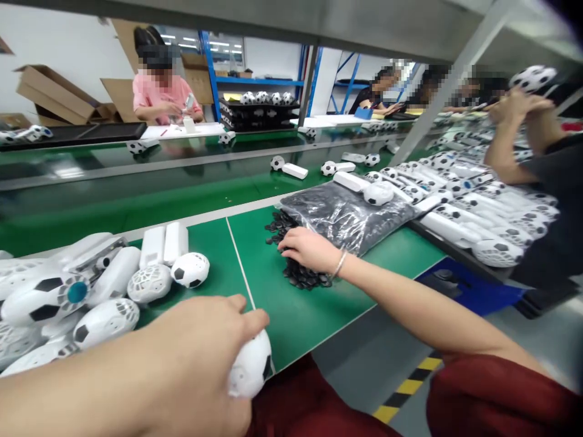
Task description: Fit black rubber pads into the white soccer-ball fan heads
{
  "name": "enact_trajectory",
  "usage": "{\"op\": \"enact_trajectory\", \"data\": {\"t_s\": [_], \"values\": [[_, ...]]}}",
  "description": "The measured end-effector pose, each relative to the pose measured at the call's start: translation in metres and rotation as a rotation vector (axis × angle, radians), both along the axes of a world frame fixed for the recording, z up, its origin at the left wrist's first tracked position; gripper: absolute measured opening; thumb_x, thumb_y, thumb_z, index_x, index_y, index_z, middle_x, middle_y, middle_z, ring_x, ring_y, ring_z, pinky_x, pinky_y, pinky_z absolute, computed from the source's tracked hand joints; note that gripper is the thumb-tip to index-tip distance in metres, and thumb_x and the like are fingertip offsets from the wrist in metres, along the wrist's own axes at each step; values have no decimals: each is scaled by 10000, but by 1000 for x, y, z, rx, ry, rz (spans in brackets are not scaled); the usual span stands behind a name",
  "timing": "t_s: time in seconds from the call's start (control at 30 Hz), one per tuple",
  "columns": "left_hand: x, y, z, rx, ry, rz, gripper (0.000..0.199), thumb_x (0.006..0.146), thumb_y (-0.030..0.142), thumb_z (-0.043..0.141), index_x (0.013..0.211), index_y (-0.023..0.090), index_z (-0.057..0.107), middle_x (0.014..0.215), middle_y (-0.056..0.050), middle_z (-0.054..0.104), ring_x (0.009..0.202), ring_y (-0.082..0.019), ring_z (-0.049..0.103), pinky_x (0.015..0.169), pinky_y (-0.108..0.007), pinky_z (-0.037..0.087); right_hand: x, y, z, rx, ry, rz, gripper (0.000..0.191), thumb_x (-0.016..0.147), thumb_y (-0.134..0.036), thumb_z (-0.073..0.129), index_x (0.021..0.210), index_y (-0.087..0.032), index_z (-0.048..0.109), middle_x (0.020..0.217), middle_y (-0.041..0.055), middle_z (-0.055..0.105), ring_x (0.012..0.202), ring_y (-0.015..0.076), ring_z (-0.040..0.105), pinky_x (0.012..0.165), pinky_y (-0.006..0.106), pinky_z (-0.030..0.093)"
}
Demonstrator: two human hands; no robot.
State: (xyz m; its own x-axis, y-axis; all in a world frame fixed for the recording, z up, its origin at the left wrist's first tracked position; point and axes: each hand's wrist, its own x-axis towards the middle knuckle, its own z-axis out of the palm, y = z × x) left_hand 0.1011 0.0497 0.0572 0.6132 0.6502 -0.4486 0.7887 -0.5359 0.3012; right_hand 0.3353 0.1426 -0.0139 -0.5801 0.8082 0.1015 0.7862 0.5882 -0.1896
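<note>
Toward seven o'clock: left hand [195, 358] wrapped round a white football-patterned shell [251, 366] | just off centre, toward five: right hand [314, 249] over loose black pieces [304, 278], fingers bent, cannot tell if pinching any | close in at three: plastic bag [353, 212] beside them

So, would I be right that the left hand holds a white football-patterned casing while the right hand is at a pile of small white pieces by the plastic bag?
Not quite: the head view shows small black pieces, not white ones, at the right hand; the rest stands.
</note>
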Motion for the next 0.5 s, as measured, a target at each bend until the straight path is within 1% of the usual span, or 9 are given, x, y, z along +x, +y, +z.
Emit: {"op": "enact_trajectory", "data": {"t_s": [0.07, 0.1, 0.17, 0.23, 0.33, 0.4, 0.5], "values": [[29, 4, -9, 121, 32, -5, 509, 542, 517, 556, 1005, 314, 607, 880, -94, 629, 827, -322, 585, 744, -448, 432, -3, 6, -10, 35, -104, -4, 252, 882, -264, 462, 984, -141, 658, 966, 99, 614, 959, 199, 507, 866, 302, 387], [37, 9, -16, 185, 32, 7, 533, 550, 569, 547, 1001, 290, 602, 884, -106, 628, 861, -333, 571, 780, -466, 416, -4, 9, -14, 44, -137, -12, 260, 886, -269, 455, 986, -141, 658, 959, 104, 617, 962, 206, 503, 853, 305, 387], [42, 19, -34, 272, 6, 49, 619, 562, 680, 508, 1004, 254, 592, 927, -129, 628, 932, -355, 538, 837, -493, 381, -5, 16, -18, 47, -167, -36, 257, 880, -281, 467, 979, -142, 660, 937, 109, 625, 949, 210, 513, 821, 299, 390], [37, 27, -53, 272, -16, 111, 689, 587, 741, 456, 1049, 241, 568, 1000, -134, 621, 983, -354, 522, 863, -485, 373, -4, 23, -20, 41, -174, -53, 235, 864, -290, 500, 975, -159, 660, 939, 95, 636, 929, 202, 535, 792, 282, 393], [22, 30, -72, 180, -63, 184, 791, 576, 736, 504, 1188, 234, 485, 1142, -115, 577, 1046, -325, 516, 881, -426, 401, -4, 30, -19, 13, -177, -61, 196, 832, -306, 549, 958, -199, 656, 946, 52, 647, 898, 184, 567, 733, 250, 396], [12, 28, -78, 157, -129, 179, 748, 627, 678, 525, 1230, 241, 450, 1190, -89, 552, 1075, -298, 511, 894, -393, 408, -6, 34, -19, -11, -179, -69, 168, 809, -304, 580, 927, -211, 655, 938, 36, 647, 864, 172, 582, 680, 233, 393], [-1, 24, -81, 218, -194, 199, 588, 756, 600, 440, 1205, 223, 476, 1139, -84, 574, 1040, -290, 537, 860, -394, 425, -9, 39, -19, -48, -180, -86, 122, 768, -278, 627, 856, -199, 656, 898, 39, 644, 793, 159, 594, 612, 219, 379]]}}
